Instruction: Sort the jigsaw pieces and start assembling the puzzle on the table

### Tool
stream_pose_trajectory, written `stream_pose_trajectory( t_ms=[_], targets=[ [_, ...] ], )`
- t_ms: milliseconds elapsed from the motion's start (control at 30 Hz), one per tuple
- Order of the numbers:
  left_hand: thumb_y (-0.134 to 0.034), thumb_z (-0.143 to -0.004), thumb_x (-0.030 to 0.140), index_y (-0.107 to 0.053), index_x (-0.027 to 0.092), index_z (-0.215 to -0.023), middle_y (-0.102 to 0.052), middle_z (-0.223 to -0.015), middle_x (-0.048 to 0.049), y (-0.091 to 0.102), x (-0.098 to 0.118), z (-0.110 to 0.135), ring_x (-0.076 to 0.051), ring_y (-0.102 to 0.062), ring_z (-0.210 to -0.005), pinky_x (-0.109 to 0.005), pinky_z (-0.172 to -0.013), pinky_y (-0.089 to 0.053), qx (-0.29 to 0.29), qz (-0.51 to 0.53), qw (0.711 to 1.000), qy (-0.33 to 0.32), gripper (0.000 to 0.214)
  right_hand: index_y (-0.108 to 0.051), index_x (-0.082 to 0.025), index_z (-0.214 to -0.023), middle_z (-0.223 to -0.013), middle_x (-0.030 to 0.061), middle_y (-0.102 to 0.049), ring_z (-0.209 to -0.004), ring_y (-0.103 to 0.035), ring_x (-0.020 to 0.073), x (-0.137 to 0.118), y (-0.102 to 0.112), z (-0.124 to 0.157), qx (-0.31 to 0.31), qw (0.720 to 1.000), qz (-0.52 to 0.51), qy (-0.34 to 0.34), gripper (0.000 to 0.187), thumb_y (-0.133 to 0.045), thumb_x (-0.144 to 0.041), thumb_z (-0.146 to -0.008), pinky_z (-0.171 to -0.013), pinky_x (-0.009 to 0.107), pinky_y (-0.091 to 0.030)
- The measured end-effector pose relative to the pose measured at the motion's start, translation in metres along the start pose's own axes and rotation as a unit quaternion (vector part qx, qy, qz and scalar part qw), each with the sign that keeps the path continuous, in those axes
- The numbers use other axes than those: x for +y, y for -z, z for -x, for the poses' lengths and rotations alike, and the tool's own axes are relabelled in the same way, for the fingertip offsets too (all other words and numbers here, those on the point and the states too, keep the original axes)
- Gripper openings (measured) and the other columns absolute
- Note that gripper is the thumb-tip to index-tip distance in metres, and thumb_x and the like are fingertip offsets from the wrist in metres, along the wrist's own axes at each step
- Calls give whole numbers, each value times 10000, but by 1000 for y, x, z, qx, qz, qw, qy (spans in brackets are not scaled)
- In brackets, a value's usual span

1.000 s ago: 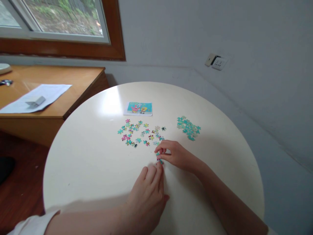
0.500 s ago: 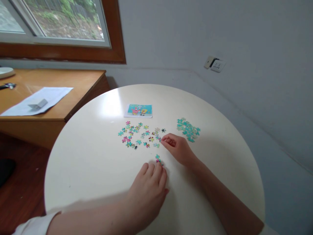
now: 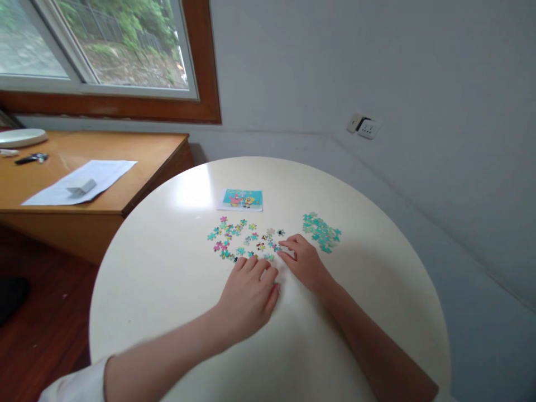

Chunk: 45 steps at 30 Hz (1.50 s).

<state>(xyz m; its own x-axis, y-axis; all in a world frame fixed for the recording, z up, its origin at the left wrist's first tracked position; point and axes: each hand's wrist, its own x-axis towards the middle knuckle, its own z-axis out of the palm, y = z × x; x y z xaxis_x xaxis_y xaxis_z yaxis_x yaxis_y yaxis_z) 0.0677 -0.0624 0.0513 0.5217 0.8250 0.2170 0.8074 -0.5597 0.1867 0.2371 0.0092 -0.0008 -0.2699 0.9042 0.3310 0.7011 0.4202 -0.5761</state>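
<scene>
My right hand [image 3: 305, 261] hovers at the right edge of a loose cluster of jigsaw puzzle pieces [image 3: 226, 229]. Its thumb and index finger are apart, with a small puzzle piece [image 3: 275, 247] just by the fingertips. My left hand [image 3: 250, 293] reaches over the near side of the cluster, palm down, fingers stretched forward and thumb apart. It covers some table in front of the pieces; a speck of teal shows between its index finger and thumb, and what lies beneath is mostly hidden.
Teal puzzle pieces [image 3: 321, 231] form a separate pile at the right. Behind the cluster lies a cartoon picture card [image 3: 243, 199]. The round white table [image 3: 167, 290] stands beside a wooden desk [image 3: 159, 151] bearing paper [image 3: 100, 170]. A socket [image 3: 368, 129] is on the wall.
My left hand has moved forward over the small piece that showed ahead of its fingers. My right thumb and index finger have parted. The view has tilted up slightly.
</scene>
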Motion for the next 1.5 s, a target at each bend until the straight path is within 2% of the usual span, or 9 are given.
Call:
stream_pose_trajectory(
  t_ms=[100, 300, 500, 733, 900, 1133, 1233, 1400, 1500],
  targets=[
    [-385, -858, 230, -579, 162, -869, -610, -876, -65, -3, -12, -7, -191, -517, -832, -343, -757, -374, 2, 22, 998, 52, 206, -662, -185, -880, -825, 48, -565, -719, -548, 148, 1, 0, -1, -12, 1000, -3, -5, 146, -569, -187, -768, -696, 286, -471],
    [-383, -844, 199, -582, 162, -771, -638, -754, -43, -8, -23, -17, -162, -548, -720, -305, -723, -381, -23, 83, 991, 104, 215, -624, -162, -838, -833, 48, -567, -725, -542, 146, -3, 2, -3, -30, 999, -20, -23, 114, -570, -121, -746, -677, 280, -469],
    [-381, -844, 219, -600, 172, -783, -619, -720, -34, -12, -33, -19, -166, -538, -717, -289, -697, -384, 26, 124, 980, 154, 232, -605, -149, -818, -846, 64, -571, -700, -546, 140, -6, 3, -3, -29, 999, -18, -16, 107, -502, -126, -796, -686, 281, -457],
    [-398, -818, 219, -591, 157, -757, -603, -676, -30, -21, -44, -23, -143, -509, -639, -259, -627, -376, 56, 195, 963, 177, 212, -572, -165, -679, -702, 48, -594, -686, -555, 149, -5, 3, -5, 18, 1000, 4, 17, 223, -409, -169, -831, -657, 259, -424],
    [-408, -807, 234, -572, 159, -728, -593, -634, -16, -27, -48, -25, -127, -490, -590, -237, -580, -364, 90, 236, 947, 197, 197, -544, -178, -683, -488, -26, -512, -455, -496, 103, -4, 2, -3, 38, 994, -82, -57, 248, -386, -277, -848, -496, 211, -380],
    [-429, -791, 239, -582, 160, -739, -615, -618, -8, -28, -47, -23, -119, -503, -567, -233, -567, -383, 98, 297, 933, 180, 180, -542, -170, -761, -574, 11, -590, -476, -597, 134, -3, -5, -5, 40, 958, -253, -129, 376, -442, -531, -796, -399, 209, -434],
    [-467, -776, 257, -594, 157, -798, -635, -648, -19, -30, -47, -24, -136, -565, -629, -247, -605, -425, 103, 374, 904, 181, 163, -549, -165, -765, -595, 23, -601, -508, -622, 153, -6, -8, -4, 47, 947, -289, -129, 438, -468, -596, -759, -434, 242, -501],
    [-605, -704, 337, -590, 136, -867, -655, -668, -30, -29, -42, -27, -147, -616, -644, -282, -655, -492, 103, 558, 796, 208, 259, -585, -167, -808, -685, 56, -656, -605, -660, 181, -16, -9, 2, 44, 947, -305, -96, 363, -501, -520, -784, -552, 305, -574],
    [-692, -639, 350, -593, 128, -868, -668, -681, -35, -27, -39, -28, -147, -631, -650, -303, -698, -512, 98, 620, 749, 212, 334, -617, -174, -847, -756, 66, -688, -665, -675, 184, -22, -7, 6, 33, 960, -275, -41, 250, -498, -391, -818, -619, 306, -578]
  ],
)
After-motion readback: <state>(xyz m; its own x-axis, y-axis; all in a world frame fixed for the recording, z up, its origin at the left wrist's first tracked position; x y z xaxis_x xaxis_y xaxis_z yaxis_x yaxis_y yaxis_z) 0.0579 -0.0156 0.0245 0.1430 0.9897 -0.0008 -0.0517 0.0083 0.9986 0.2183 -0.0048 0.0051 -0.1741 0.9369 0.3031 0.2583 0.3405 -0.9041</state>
